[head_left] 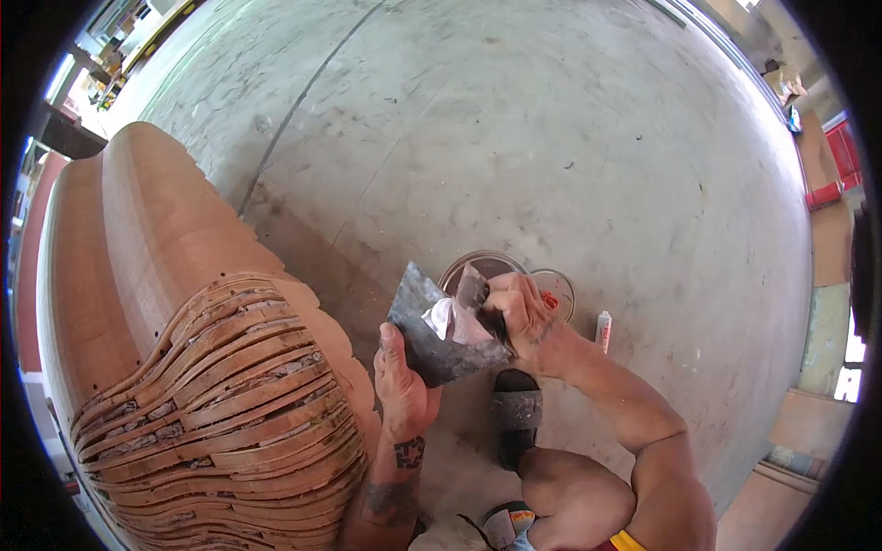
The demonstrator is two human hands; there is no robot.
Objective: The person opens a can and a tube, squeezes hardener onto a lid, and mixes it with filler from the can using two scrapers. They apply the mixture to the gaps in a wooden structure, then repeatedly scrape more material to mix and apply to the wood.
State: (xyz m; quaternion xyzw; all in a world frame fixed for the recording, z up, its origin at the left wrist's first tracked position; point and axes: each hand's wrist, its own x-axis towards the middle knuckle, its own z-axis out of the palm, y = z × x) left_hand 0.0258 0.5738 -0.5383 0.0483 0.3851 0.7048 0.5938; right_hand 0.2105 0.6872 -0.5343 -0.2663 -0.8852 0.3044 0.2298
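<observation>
My left hand (404,386) grips a flat grey mixing board (432,356) by its lower left edge, thumb along the side. A lump of pinkish-white putty (450,320) lies on the board. Closed around a putty knife (473,286), my right hand (525,317) is over the board's right side, the blade beside the putty. Its handle is mostly hidden by my fingers. To the left stands a large curved wooden form (220,404) with dark gaps between its bent strips.
Behind my right hand, a round can (480,261) and another round container (562,275) sit on the concrete floor (514,138). A white tube (603,329) stands to their right. My sandalled foot (517,418) is below the board. Boards and red items (827,195) line the right edge.
</observation>
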